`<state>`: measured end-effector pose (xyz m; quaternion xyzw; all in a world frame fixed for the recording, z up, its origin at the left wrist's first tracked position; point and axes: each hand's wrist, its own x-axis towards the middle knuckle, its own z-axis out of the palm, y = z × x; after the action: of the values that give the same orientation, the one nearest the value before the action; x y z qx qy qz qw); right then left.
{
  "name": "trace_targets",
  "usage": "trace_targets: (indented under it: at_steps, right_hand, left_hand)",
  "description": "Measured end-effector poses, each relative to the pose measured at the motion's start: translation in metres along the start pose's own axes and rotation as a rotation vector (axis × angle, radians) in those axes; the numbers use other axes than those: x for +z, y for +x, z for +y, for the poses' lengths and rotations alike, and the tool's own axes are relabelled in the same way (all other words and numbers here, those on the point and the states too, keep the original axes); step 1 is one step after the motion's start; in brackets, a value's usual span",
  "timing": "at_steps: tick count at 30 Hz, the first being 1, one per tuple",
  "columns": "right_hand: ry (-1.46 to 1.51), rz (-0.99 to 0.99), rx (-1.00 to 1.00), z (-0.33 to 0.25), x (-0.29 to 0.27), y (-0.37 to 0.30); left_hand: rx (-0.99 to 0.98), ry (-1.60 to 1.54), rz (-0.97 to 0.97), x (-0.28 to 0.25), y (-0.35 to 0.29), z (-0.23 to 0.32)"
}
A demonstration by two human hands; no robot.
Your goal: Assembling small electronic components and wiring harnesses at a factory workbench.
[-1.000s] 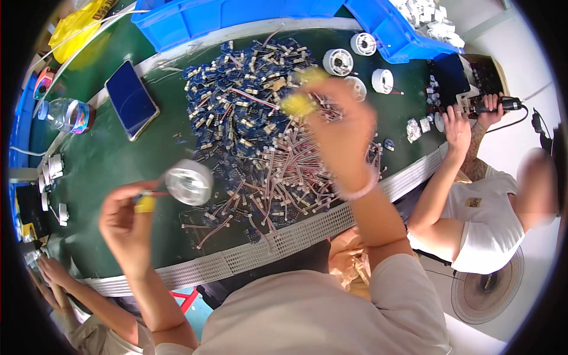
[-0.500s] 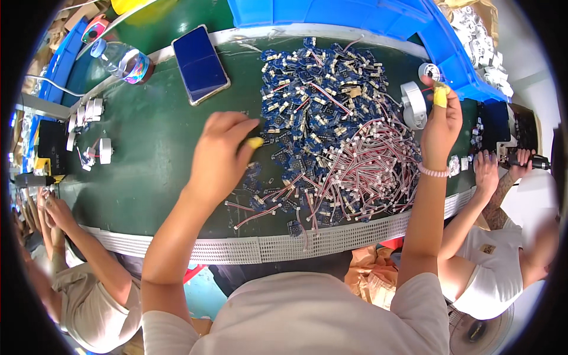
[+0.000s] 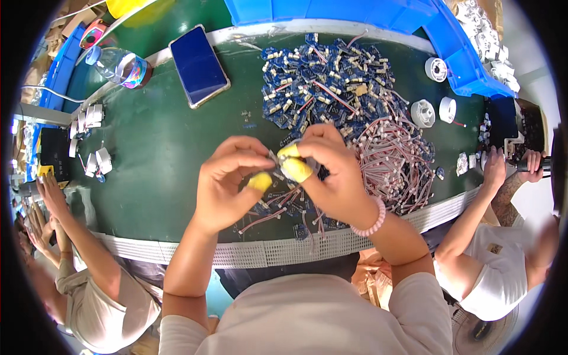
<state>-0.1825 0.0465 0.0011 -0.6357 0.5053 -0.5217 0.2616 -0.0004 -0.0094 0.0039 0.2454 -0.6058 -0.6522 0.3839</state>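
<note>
My left hand [image 3: 229,180] and my right hand [image 3: 332,171] meet over the near left edge of a heap of small blue circuit boards [image 3: 322,77]. Yellow finger covers sit on my left thumb and on two digits of my right hand. My right hand is pinched on a small part [image 3: 278,167], mostly hidden by the fingers; its kind cannot be made out. The curled fingers of my left hand touch it from the other side. Close by my right hand lies a pile of red-and-white cables with white plugs [image 3: 390,165].
White round housings [image 3: 422,113] stand right of the heap, more at far left [image 3: 103,160]. A tablet [image 3: 200,66] and a bottle [image 3: 121,68] lie at the back left. Blue bins [image 3: 331,13] line the back. Co-workers' hands [image 3: 494,171] work at both sides.
My right hand has left the white housings at the right and come in to the middle, meeting my left hand. The left hand has shifted slightly right and nearer. Another white housing now stands at right.
</note>
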Motion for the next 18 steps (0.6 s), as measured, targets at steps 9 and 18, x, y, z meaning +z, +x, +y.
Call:
trace_targets:
  at_steps: [9, 18]
  right_hand:
    - [-0.220, -0.110, -0.053, -0.002, 0.008, -0.004]
    - [-0.451, -0.111, -0.167, -0.003, 0.006, 0.000]
  left_hand:
    - [-0.082, -0.064, 0.178, 0.002, -0.010, -0.009]
    - [-0.093, 0.009, 0.057, -0.004, -0.002, -0.009]
